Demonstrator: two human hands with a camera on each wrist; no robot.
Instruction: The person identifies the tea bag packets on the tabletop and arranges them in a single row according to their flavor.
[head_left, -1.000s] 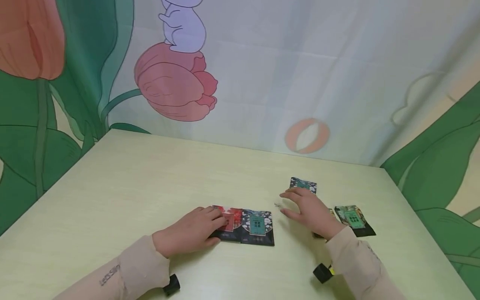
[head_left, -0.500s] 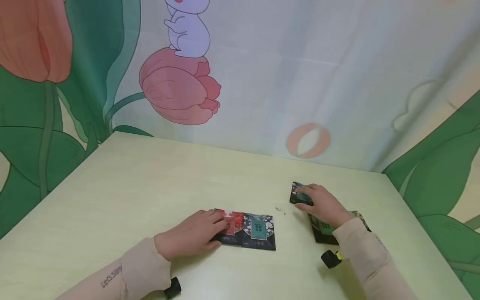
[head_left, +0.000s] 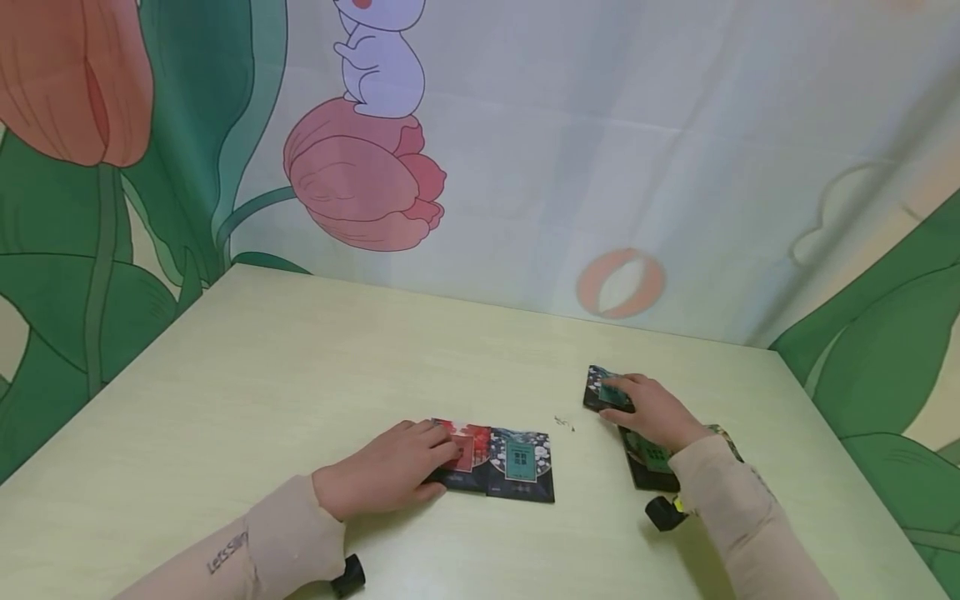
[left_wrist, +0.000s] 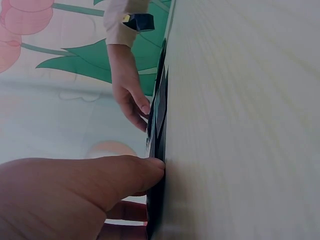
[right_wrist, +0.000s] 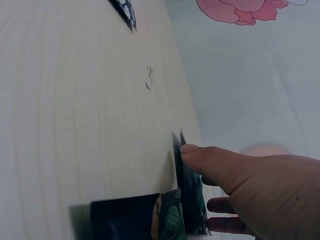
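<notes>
My left hand rests on a red flat packet, fingers over its top. In the left wrist view the thumb lies at the dark edge of the packet. Right beside it lies a navy packet with white flowers and a teal label. Farther right, my right hand pinches a second white-flowered packet between thumb and fingers. In the right wrist view this packet stands slightly off the tabletop, its far side hidden by the hand.
Under my right wrist lies a dark packet with a green label, and part of another packet shows behind the sleeve. A small dark mark is on the pale table. A printed curtain hangs behind the table.
My right hand has moved right and onto the far white-flowered packet, taking hold of it; the packet is turned slightly. My left hand stays on the red packet.
</notes>
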